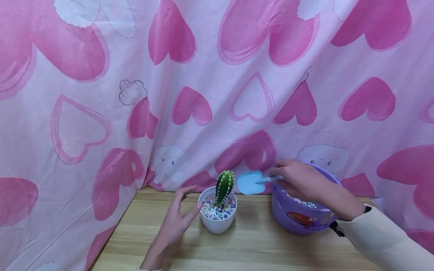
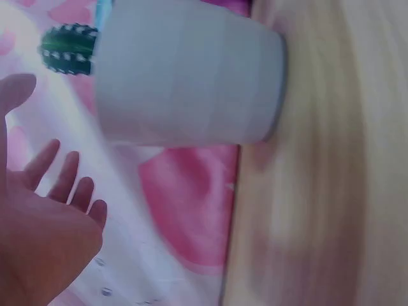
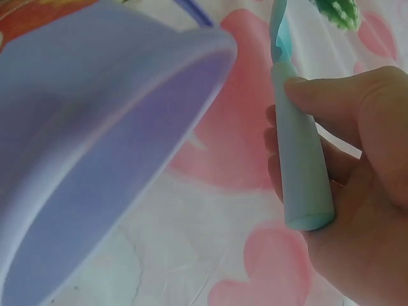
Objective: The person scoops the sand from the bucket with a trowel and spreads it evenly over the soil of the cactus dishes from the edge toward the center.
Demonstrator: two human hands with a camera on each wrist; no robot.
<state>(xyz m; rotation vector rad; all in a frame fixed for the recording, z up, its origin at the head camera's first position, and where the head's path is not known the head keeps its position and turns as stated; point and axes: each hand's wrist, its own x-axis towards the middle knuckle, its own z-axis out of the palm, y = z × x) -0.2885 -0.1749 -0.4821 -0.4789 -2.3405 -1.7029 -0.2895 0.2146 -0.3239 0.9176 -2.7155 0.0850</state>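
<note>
My right hand grips the handle of a small light-blue shovel above the near rim of a purple bucket. The shovel's blade points left, toward a green cactus. In the right wrist view, thumb and fingers wrap round the shovel handle. The cactus stands in a white pot, with multicoloured pebbles around its base. Beside the pot's left side is my left hand, fingers spread and loosely bent, holding nothing. Its thumb tip lies right at the rim in the head view.
More small pebbles lie inside the bucket, partly hidden by my right arm. Both containers stand on a wooden table. A pink cloth with hearts hangs close behind and along the left side.
</note>
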